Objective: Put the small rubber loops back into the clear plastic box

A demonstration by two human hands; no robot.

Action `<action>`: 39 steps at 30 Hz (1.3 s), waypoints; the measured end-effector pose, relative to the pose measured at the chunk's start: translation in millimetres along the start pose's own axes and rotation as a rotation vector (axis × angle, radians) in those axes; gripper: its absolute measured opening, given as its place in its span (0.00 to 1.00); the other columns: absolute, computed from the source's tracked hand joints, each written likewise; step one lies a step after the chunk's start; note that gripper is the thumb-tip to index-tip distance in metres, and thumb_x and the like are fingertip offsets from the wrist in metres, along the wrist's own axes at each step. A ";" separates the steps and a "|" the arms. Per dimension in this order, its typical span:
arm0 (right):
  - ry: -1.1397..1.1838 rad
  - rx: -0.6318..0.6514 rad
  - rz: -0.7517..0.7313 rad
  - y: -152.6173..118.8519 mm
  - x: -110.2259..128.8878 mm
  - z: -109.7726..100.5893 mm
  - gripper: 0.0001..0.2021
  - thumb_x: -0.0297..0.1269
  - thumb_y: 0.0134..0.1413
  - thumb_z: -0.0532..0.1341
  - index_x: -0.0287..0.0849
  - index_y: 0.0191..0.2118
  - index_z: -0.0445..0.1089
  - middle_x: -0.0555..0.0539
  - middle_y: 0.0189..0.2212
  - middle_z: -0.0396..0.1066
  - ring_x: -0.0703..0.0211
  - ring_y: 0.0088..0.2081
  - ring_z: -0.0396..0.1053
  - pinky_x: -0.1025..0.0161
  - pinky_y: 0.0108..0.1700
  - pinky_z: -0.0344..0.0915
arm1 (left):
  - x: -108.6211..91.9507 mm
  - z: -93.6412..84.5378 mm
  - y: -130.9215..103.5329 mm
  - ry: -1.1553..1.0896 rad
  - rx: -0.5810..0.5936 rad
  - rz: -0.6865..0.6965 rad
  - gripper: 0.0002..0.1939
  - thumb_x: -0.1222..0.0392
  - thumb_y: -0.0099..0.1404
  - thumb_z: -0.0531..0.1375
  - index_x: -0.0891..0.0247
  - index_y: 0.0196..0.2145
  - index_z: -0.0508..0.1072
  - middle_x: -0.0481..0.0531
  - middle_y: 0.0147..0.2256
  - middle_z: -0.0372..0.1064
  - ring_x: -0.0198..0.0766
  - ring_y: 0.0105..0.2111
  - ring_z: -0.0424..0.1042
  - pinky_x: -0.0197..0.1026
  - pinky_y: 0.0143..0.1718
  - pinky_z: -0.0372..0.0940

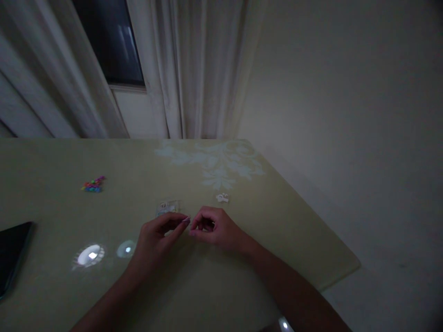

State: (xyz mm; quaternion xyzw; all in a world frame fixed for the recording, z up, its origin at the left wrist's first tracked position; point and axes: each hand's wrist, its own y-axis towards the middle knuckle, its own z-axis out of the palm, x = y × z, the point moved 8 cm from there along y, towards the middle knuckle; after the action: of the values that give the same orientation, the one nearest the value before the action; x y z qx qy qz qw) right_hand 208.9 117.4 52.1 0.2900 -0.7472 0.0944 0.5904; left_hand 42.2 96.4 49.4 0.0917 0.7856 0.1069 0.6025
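Observation:
My left hand (161, 235) is closed in a pinch, with a small, thin, pale pinkish piece (187, 219) between thumb and fingertips. Close by on its right, my right hand (216, 228) also has thumb and forefinger pressed together; whatever is in that pinch is too small to make out. The fingertips of both hands nearly meet above the table. Just beyond my left hand lies a clear plastic packet (169, 205), partly covered by the fingers. Small white pieces (222, 198) rest on the table beyond my right hand.
A little heap of brightly coloured small pieces (92, 186) lies at the left. A dark flat device (14, 253) sits at the left edge. The pale glossy table (277, 240) has a floral pattern and reflects lights. Curtains (204, 69) and a wall stand behind it.

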 end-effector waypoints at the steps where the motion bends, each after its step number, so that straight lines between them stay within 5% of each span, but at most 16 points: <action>1: -0.013 -0.022 -0.007 0.2 -0.4 0.1 0.11 0.43 0.55 0.74 0.41 0.36 0.78 0.53 0.29 0.66 0.66 0.28 0.61 0.67 0.31 0.57 | 1.2 1.0 -0.3 -0.018 0.008 -0.007 0.10 0.51 0.63 0.70 0.59 0.35 0.85 0.52 0.32 0.84 0.42 0.31 0.83 0.38 0.34 0.77; 22: -0.013 -0.206 -0.072 2.7 4.6 -19.5 0.16 0.51 0.57 0.73 0.41 0.37 0.80 0.52 0.29 0.67 0.67 0.26 0.59 0.66 0.28 0.56 | -9.5 3.1 -1.1 0.079 0.041 0.144 0.07 0.56 0.68 0.66 0.56 0.38 0.86 0.51 0.35 0.85 0.40 0.33 0.82 0.37 0.35 0.75; 33: -0.193 -0.162 -0.200 0.3 8.2 -7.0 0.10 0.43 0.60 0.72 0.42 0.39 0.80 0.51 0.32 0.68 0.67 0.28 0.61 0.67 0.31 0.60 | -7.7 6.9 -5.1 0.178 0.063 0.240 0.10 0.62 0.70 0.63 0.55 0.45 0.84 0.50 0.41 0.85 0.40 0.38 0.84 0.37 0.41 0.75; 39: -0.223 -0.131 -0.220 -1.7 5.1 1.3 0.03 0.35 0.60 0.70 0.42 0.38 0.79 0.49 0.33 0.71 0.64 0.31 0.65 0.66 0.33 0.62 | -0.9 7.6 -5.9 0.197 0.072 0.176 0.11 0.60 0.70 0.62 0.57 0.46 0.84 0.51 0.41 0.86 0.41 0.38 0.85 0.37 0.40 0.76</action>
State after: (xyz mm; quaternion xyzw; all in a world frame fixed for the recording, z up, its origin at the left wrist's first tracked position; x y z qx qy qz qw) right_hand 208.0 113.7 56.1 0.3398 -0.7765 -0.0524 0.5280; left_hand 49.7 90.9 46.7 0.1709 0.8333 0.1397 0.5069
